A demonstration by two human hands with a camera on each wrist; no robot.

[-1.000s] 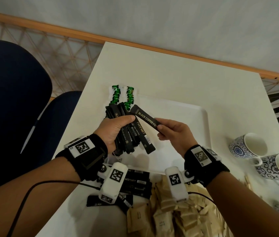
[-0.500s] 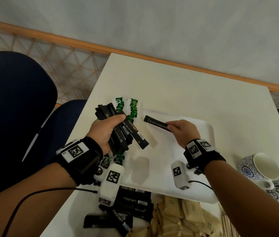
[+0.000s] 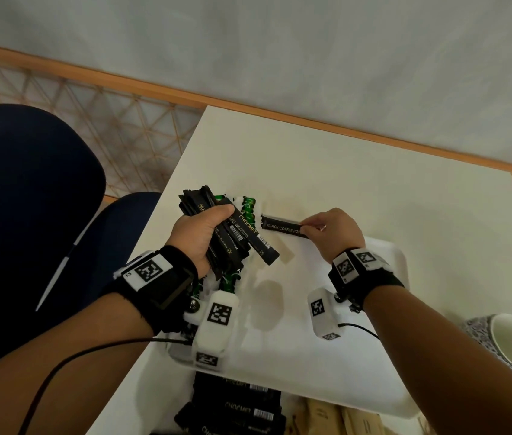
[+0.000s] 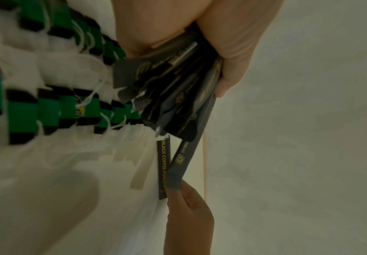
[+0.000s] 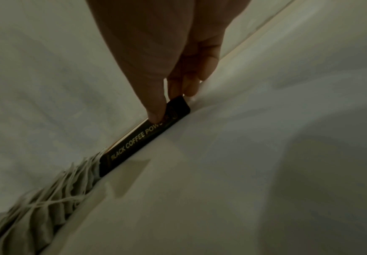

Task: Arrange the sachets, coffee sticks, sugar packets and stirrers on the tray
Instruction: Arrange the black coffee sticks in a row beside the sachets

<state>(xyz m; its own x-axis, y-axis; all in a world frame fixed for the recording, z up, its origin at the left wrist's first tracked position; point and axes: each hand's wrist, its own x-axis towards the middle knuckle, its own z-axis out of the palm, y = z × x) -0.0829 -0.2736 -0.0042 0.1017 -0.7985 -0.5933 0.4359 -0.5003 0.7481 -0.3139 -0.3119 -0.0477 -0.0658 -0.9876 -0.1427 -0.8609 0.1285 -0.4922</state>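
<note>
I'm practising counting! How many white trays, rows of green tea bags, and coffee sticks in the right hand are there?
White plastic tray: 1
Rows of green-tagged tea sachets: 2
Black coffee stick pinched in the right hand: 1
Total: 4

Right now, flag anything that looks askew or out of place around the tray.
One coffee stick juts diagonally out of the bundle gripped by the left hand, lower than the rest. Loose black sticks and brown packets lie heaped off the tray, at its near edge. Nothing looks spilled or torn.
</note>
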